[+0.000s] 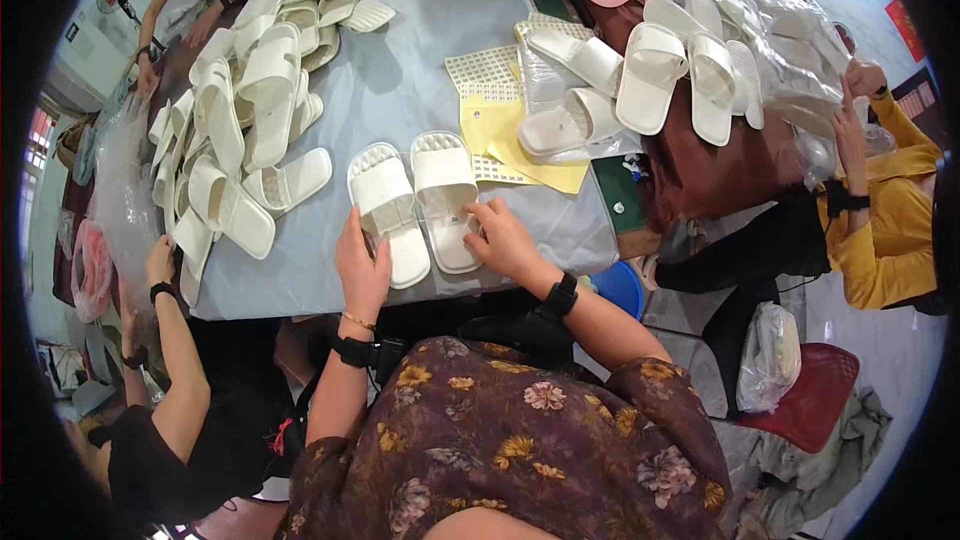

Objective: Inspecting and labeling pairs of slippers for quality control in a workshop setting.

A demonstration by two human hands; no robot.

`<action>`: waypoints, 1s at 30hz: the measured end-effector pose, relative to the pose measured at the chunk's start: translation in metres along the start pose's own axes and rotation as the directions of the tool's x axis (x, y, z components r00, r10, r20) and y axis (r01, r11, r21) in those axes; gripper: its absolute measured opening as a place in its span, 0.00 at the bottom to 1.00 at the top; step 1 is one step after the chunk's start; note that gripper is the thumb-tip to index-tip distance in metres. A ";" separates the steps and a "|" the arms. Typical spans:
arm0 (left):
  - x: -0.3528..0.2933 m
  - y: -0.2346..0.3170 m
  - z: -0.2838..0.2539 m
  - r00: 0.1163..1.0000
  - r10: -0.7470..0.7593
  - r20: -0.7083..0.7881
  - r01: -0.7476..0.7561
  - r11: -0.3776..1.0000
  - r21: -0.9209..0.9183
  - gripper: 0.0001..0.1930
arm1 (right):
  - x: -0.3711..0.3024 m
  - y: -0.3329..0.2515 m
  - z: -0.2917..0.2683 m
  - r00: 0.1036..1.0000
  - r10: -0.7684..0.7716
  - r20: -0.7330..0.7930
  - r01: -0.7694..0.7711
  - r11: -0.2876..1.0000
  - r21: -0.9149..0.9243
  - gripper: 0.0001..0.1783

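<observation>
The left hand (360, 262) is curving half-open along the left slipper's (381, 198) outer side, thumb over the sole; how firmly it is gripping cannot be told. The right hand (508, 242), fingers bent and parted, is touching the right slipper's (444, 192) outer edge. Both are lying near the grey tabletop's (385, 70) front edge. A white slipper pile (268, 90) is covering its left edge; yellow sheets (484, 124) are lying near its right edge. Beyond, a person in yellow (885, 240) is handling clear plastic (800, 75).

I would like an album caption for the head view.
Left fingers touch one off-white slide slipper, right fingers another slipper, on a grey-covered table.
</observation>
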State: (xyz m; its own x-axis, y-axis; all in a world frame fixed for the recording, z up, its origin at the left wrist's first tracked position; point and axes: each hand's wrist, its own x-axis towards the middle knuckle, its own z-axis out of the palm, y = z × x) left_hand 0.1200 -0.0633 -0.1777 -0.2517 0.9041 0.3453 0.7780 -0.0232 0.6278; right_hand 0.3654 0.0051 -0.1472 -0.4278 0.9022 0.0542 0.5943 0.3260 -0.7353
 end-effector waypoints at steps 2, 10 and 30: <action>0.001 0.015 -0.005 0.998 0.042 -0.046 -0.040 0.998 0.051 0.31 | -0.002 0.009 -0.002 1.000 0.015 0.000 -0.015 0.999 0.038 0.22; 0.003 0.061 -0.006 0.908 0.379 0.176 -0.386 0.922 0.005 0.20 | -0.020 0.049 -0.034 0.981 0.110 -0.162 -0.095 0.991 0.094 0.11; 0.010 0.051 0.017 0.926 0.219 0.308 -0.288 0.937 0.199 0.36 | 0.027 -0.004 0.011 0.982 -0.140 -0.131 0.118 0.980 -0.162 0.06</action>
State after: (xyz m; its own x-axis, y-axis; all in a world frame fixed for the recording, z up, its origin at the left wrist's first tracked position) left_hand 0.1674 -0.0476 -0.1540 0.1146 0.9633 0.2426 0.9158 -0.1971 0.3498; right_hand 0.3443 0.0247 -0.1504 -0.4137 0.8770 0.2443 0.6422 0.4713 -0.6045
